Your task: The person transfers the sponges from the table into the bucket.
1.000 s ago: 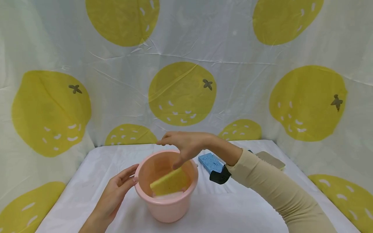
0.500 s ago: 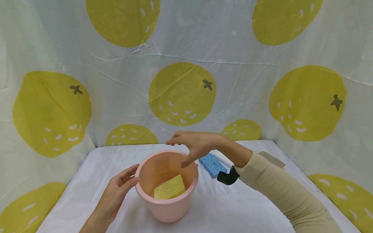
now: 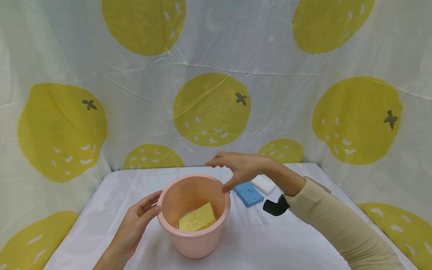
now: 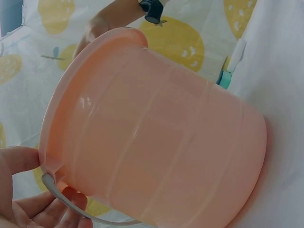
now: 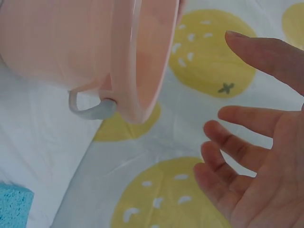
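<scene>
Right hand (image 3: 244,168): one, fingers and thumb spread well apart, palm bare; poised above the right side of the bucket, thumb near its rim in the head view, all digits clear of it in the right wrist view

Left hand (image 3: 135,221): one, clamped on the left side of the bucket's rim, thumb to one side of the handle mount, bent fingers to the other

Yellow sponge (image 3: 197,218): one, rectangular block, porous face, lying aslant in the bottom of the bucket

Pink bucket (image 3: 195,243): one, round, glossy, standing upright, the yellow sponge inside; pale handle (image 4: 114,221) hanging down its outer wall

Blue sponge (image 3: 249,195): one, flat, just right of the bucket

White block (image 3: 264,184): one, farther right of the bucket, beside the blue sponge

Desk (image 3: 263,247): white-covered, beneath the bucket
</scene>
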{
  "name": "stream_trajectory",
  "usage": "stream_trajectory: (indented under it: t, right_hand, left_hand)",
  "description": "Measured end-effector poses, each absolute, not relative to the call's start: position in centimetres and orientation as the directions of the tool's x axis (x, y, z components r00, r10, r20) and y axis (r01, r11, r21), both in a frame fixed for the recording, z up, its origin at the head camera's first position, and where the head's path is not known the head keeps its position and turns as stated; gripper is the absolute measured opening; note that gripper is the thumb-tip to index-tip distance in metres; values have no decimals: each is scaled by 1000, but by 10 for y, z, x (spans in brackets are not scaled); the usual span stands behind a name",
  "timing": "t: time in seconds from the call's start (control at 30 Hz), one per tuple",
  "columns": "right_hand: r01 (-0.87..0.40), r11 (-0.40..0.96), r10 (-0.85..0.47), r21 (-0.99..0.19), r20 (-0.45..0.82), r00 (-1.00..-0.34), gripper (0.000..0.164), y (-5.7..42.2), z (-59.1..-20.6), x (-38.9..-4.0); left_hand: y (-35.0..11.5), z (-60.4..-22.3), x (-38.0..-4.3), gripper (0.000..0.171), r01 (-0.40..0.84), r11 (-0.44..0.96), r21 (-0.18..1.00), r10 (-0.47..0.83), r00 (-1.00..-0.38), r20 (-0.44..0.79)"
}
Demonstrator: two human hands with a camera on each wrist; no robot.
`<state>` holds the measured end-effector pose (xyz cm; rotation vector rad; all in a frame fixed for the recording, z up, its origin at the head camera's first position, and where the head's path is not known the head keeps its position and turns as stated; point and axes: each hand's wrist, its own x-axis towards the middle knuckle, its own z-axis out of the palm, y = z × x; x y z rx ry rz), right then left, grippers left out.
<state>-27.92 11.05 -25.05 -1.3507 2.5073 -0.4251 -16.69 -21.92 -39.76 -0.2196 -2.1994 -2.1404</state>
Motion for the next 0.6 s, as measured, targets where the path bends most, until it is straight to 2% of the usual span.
stream_trajectory:
  t: [0.6]
  right_hand:
    - [-719,566,-800,-403,-61,-596,83,150,-262,-285]
  left_hand:
    - [-219,-398,-168,54,151,15,988,58,-987,149]
